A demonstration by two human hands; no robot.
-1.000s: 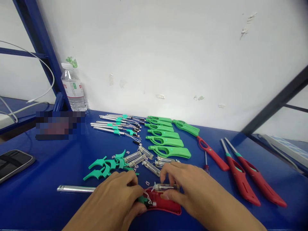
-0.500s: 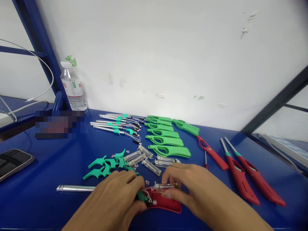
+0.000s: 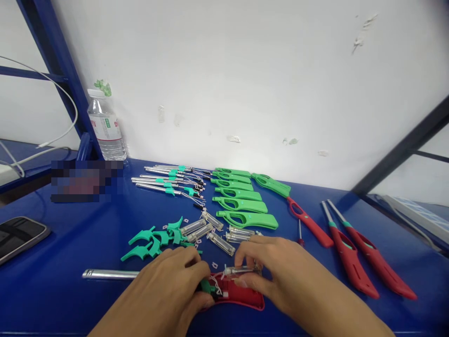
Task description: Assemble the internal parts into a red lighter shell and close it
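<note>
My left hand (image 3: 175,281) is closed on the front end of a red lighter shell half (image 3: 245,295), which lies hollow side up at the table's front. A silver metal tube (image 3: 110,274) sticks out to the left from under that hand. At its fingertips show a green trigger (image 3: 206,286), a black part and thin white wires. My right hand (image 3: 270,271) pinches a clear fuel tank (image 3: 238,270) between thumb and fingers, just above the shell's upper edge. Whether the tank touches the shell I cannot tell. Part of the shell is covered by both hands.
Loose green triggers (image 3: 161,238) and several clear tanks (image 3: 220,244) lie beyond my hands. Farther back are metal tubes with wires (image 3: 157,188) and green lighter shells (image 3: 245,220). Red long lighters (image 3: 354,262) and a screwdriver (image 3: 300,231) lie right; a phone (image 3: 21,236) lies left.
My right hand has shifted very slightly left with the clear fuel tank. The left hand stays in place on the red shell.
</note>
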